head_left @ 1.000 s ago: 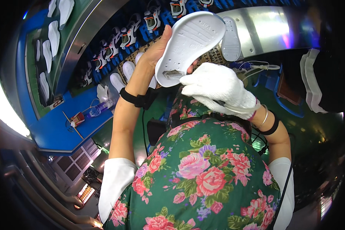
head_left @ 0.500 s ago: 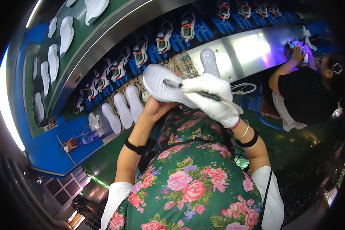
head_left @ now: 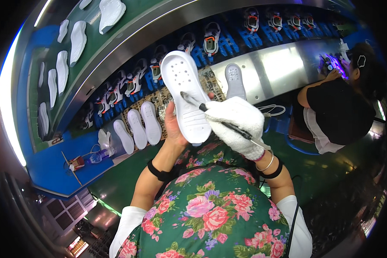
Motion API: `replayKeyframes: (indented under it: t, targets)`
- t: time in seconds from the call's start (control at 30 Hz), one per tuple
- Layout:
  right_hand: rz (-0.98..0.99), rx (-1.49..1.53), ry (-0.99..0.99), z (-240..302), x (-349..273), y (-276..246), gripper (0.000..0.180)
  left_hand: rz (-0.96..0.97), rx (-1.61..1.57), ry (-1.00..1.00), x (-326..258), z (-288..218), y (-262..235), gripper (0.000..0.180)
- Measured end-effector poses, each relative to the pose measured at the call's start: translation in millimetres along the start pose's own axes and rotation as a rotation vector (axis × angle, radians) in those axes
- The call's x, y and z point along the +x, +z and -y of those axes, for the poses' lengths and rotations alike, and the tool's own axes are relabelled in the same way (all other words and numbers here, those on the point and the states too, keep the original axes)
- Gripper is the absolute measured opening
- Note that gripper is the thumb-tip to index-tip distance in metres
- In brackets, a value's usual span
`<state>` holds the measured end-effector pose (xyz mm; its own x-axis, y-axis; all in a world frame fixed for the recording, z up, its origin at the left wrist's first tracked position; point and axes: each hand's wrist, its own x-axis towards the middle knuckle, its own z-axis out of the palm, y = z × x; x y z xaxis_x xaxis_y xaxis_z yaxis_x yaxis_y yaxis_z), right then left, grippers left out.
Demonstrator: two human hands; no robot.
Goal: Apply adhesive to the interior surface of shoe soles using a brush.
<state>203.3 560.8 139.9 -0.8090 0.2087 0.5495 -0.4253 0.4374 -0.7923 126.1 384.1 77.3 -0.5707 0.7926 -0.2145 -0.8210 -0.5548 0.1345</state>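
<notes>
My bare left hand (head_left: 175,131) grips a white shoe sole (head_left: 190,118) from beneath, fingers showing at both its edges. The sole stands nearly lengthwise, its inner side facing up, with small holes at the far end and ridges nearer me. In a white knit glove, my right hand (head_left: 238,122) is closed around a dark-handled brush (head_left: 195,100) with a pale tube at its back end. The brush's tip lies over the middle of the sole; whether it touches is hard to tell.
Several white soles (head_left: 136,122) stand on a cardboard strip to the left. Another sole (head_left: 235,81) lies on the metal ledge (head_left: 271,69). Beyond, shoe uppers (head_left: 211,38) sit on blue holders. More soles (head_left: 78,41) rest on a green upper shelf. A co-worker (head_left: 337,107) sits at right.
The sole has swung from a slant to nearly lengthwise, and its holed end now shows in full. My left hand has shifted lower, and the brush tip sits nearer the sole's middle.
</notes>
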Motion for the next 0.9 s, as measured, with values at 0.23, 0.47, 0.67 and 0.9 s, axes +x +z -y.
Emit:
replayKeyframes:
  t: [0.23,0.47,0.67,0.9]
  targets:
    - [0.035,-0.067,-0.153,-4,27,-4,0.027,0.000,-0.066,0.008,3,6,-3,0.073]
    - [0.077,-0.198,-0.228,5,24,3,0.038,-0.009,0.068,-0.068,-3,10,-15,0.068]
    - [-0.023,0.065,-0.028,-2,21,-1,0.021,-0.042,0.046,0.038,2,7,-17,0.069]
    - [0.073,-0.035,-0.166,-2,6,6,0.027,-0.017,0.249,0.012,12,7,-3,0.077]
